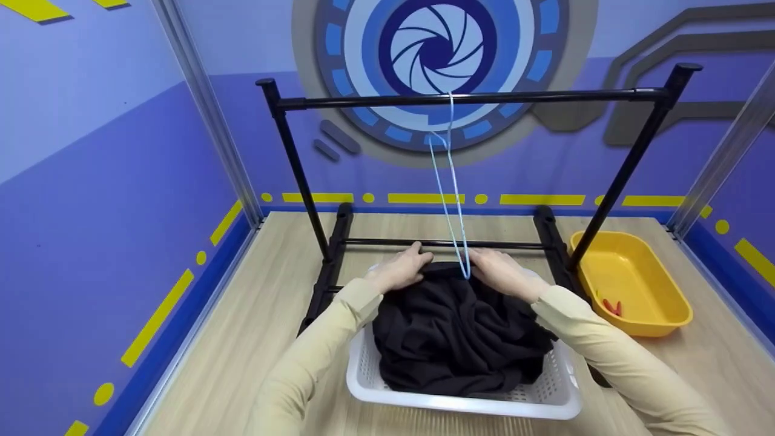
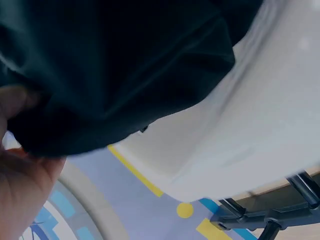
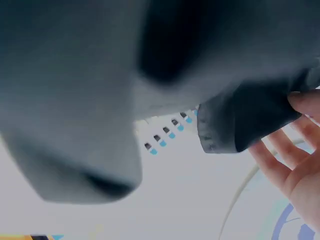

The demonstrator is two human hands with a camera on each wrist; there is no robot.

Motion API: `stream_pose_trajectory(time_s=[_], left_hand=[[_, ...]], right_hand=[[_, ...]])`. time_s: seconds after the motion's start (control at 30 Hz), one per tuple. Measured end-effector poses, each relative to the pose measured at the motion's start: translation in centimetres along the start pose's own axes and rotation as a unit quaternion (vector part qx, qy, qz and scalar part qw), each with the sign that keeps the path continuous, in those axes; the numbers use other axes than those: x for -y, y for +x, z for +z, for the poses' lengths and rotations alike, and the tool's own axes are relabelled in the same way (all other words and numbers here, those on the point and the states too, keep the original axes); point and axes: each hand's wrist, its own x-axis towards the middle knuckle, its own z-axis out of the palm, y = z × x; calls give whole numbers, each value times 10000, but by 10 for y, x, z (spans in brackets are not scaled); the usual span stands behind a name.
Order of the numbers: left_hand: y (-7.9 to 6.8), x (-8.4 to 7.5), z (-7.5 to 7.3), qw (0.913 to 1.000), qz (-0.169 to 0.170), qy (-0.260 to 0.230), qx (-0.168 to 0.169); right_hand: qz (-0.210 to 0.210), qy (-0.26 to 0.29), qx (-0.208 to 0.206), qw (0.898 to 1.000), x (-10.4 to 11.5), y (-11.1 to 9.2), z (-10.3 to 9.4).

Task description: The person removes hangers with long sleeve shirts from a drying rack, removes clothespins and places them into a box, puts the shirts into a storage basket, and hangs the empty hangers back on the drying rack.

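A bunched black garment (image 1: 460, 339) fills much of a white plastic basket (image 1: 463, 401). At its far edge my left hand (image 1: 402, 268) pinches the cloth; in the left wrist view the thumb lies over the dark fabric (image 2: 115, 75) and the fingers are beneath it. My right hand (image 1: 501, 274) pinches the same far edge from the other side, the thumb on top of a stitched fold (image 3: 217, 125) in the right wrist view. Between the two hands hangs a light blue wire hanger (image 1: 455, 194), seen nearly edge-on, its lower end overlapping the garment in the head view.
The hanger hooks over the top bar of a black rack (image 1: 484, 97), which stands behind the basket with its feet on the wooden table (image 1: 236, 339). A yellow tray (image 1: 629, 272) with small red items (image 1: 613, 307) sits to the right. Blue panel walls (image 1: 121, 212) enclose the table.
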Motion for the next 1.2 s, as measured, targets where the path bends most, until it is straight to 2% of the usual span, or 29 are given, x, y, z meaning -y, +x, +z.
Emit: stream_pose_trajectory(time_s=[0.27, 0.37, 0.47, 0.6, 0.77, 0.87, 0.93, 1.0, 1.1, 1.2], left_hand=[[-18, -15, -10, 9967, 803, 14, 84], [-24, -23, -10, 9953, 936, 138, 209], [-29, -30, -7, 9946, 890, 302, 444], [-34, -36, -2, 9936, 556, 140, 977], [-35, -40, 5, 9858, 245, -160, 1654], [-33, -40, 4, 9822, 158, -245, 1855], [-30, -37, 0, 9826, 185, -353, 1817], [-26, -32, -5, 9849, 210, -552, 1625], [-18, -23, -11, 9890, 209, -947, 1117], [-9, -16, -13, 9928, 46, -1059, 556]], right_hand=[[-218, 627, 100, 9977, 6, -21, -11], [-347, 795, 132, 9961, 9, -28, -11], [-471, 799, 181, 9955, 11, -34, -11], [-545, 970, 470, 9927, 14, -40, -10], [-428, 1164, 1290, 9839, 18, -45, -6], [-276, 1051, 1815, 9774, 20, -45, -4], [-157, 930, 2069, 9738, 22, -44, -4], [-45, 846, 2226, 9712, 23, -43, -4], [143, 745, 2416, 9674, 26, -40, -5], [313, 734, 2610, 9620, 29, -38, -6]])
